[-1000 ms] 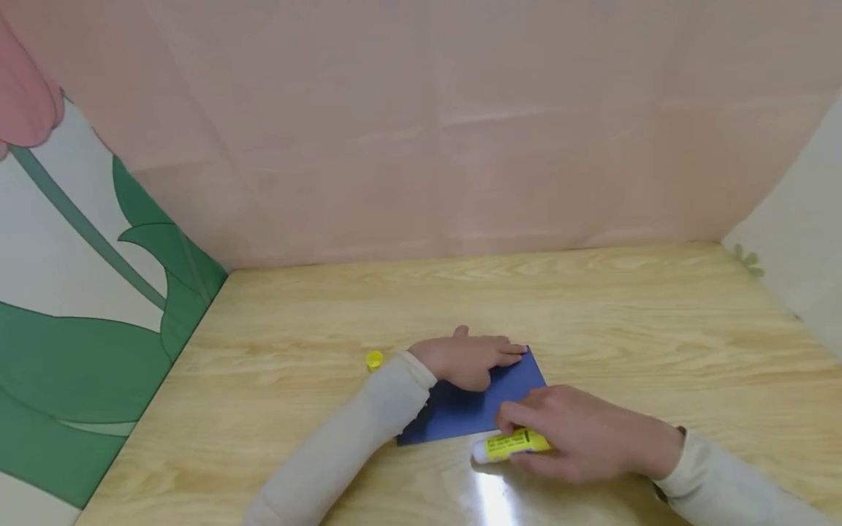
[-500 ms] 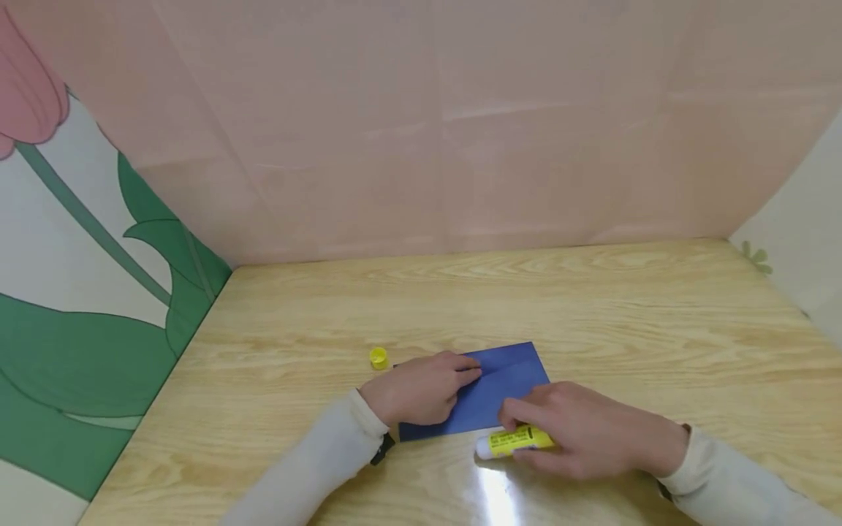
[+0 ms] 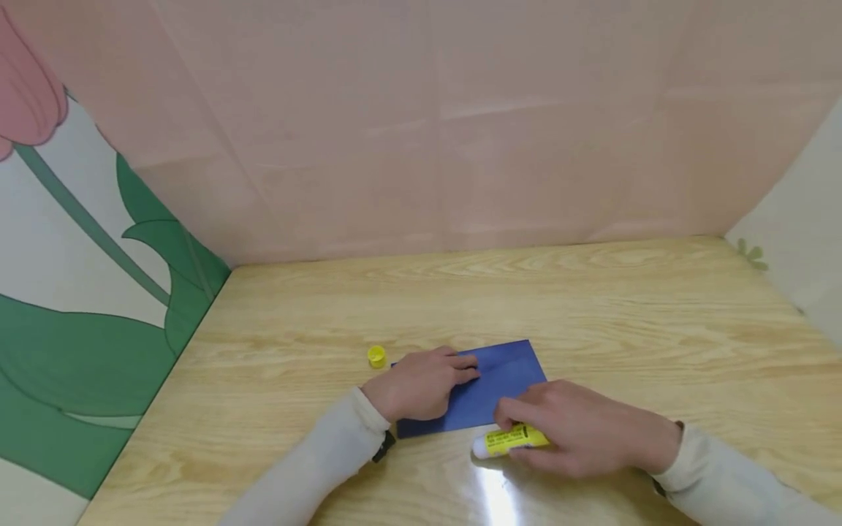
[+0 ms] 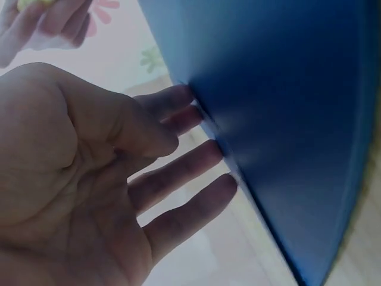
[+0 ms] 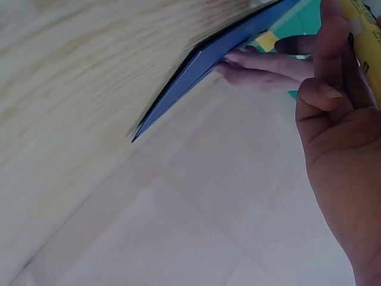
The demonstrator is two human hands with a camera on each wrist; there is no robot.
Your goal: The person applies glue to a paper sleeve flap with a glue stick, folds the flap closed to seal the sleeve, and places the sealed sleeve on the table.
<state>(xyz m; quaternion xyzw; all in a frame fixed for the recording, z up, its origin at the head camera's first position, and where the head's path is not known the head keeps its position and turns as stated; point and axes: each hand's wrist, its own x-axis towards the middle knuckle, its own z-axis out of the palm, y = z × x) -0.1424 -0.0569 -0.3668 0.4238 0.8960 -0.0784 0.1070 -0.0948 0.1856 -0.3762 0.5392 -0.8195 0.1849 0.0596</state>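
A sheet of blue paper point(image 3: 506, 380) lies on the table, with a crease line across its upper part. My left hand point(image 3: 419, 385) rests on the paper's left side, and in the left wrist view its extended fingers point(image 4: 190, 202) touch the blue surface. Beside the paper's near edge, my right hand point(image 3: 585, 429) grips a yellow glue stick point(image 3: 513, 440), its white end pointing left. The stick lies low over the table; whether it touches the wood I cannot tell. In the right wrist view, curled fingers hold the glue stick point(image 5: 364, 50) at the frame's edge.
A small yellow cap point(image 3: 377, 356) sits on the wooden table point(image 3: 625, 314), just beyond the left hand. A pinkish sheet point(image 3: 427, 146) hangs behind the table. Printed panels with flowers and leaves point(image 3: 66, 387) border the left and right sides.
My left hand has slid left and nearer across the paper, uncovering its upper right part and the crease. My right hand and the glue stick stay nearly where they were.
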